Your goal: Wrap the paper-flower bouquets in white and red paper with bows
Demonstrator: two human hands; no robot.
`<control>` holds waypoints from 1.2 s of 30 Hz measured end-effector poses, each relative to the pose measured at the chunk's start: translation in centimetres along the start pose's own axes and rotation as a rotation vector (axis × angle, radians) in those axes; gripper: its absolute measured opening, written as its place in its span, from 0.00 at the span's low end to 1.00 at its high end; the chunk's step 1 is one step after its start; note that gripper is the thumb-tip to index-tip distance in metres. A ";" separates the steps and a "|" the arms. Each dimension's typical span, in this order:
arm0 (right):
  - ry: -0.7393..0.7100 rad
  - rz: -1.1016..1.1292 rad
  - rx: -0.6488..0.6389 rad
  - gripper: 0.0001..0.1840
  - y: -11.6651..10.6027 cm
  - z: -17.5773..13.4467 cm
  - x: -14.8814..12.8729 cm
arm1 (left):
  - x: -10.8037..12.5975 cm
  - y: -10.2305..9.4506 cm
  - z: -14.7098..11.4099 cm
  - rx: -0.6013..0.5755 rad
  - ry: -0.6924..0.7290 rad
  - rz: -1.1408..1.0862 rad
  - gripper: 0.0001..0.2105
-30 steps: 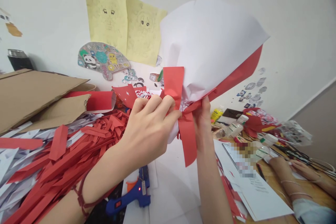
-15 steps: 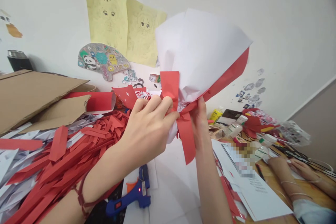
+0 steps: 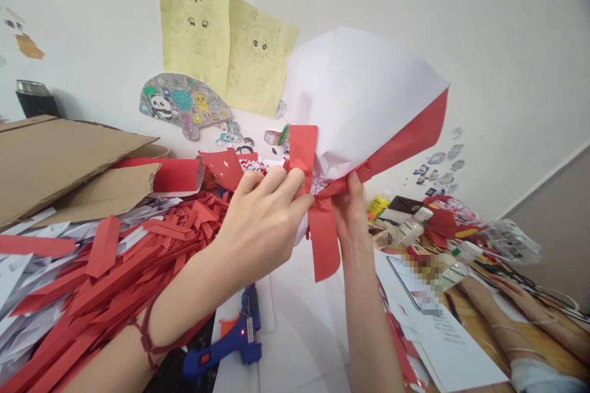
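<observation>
My left hand (image 3: 262, 221) pinches the red paper strip (image 3: 318, 196) at the neck of the white paper cone (image 3: 364, 98); my right hand (image 3: 353, 215) grips that neck, raised above the tabletop's middle, glue gun (image 3: 225, 347) below.

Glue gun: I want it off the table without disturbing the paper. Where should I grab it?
Take the glue gun by its blue handle, from the near side. The handle points toward the person and lies clear, while the nozzle end lies beside the white sheets; its red light appears lit, so avoid the tip.
</observation>
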State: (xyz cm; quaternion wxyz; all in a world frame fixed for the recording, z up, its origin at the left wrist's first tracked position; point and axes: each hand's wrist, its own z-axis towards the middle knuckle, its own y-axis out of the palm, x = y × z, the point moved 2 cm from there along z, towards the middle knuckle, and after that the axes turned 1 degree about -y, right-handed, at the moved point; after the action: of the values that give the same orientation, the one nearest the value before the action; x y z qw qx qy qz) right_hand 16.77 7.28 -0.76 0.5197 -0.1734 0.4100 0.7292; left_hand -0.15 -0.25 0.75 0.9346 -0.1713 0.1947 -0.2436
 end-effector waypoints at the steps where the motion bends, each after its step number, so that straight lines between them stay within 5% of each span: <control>1: -0.011 0.006 -0.009 0.29 0.0 0.0 -0.1 | 0.0 0.0 0.0 0.007 0.003 0.006 0.09; 36: -0.070 0.036 -0.007 0.26 0.3 -0.3 -0.2 | -0.3 -0.2 0.0 0.085 0.002 0.010 0.09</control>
State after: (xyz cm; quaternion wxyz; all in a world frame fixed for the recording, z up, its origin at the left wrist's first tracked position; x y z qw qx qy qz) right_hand 16.54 6.89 -0.68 0.5199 -0.1422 0.3923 0.7453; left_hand -0.46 -0.25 0.94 0.9420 -0.1300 0.1860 -0.2473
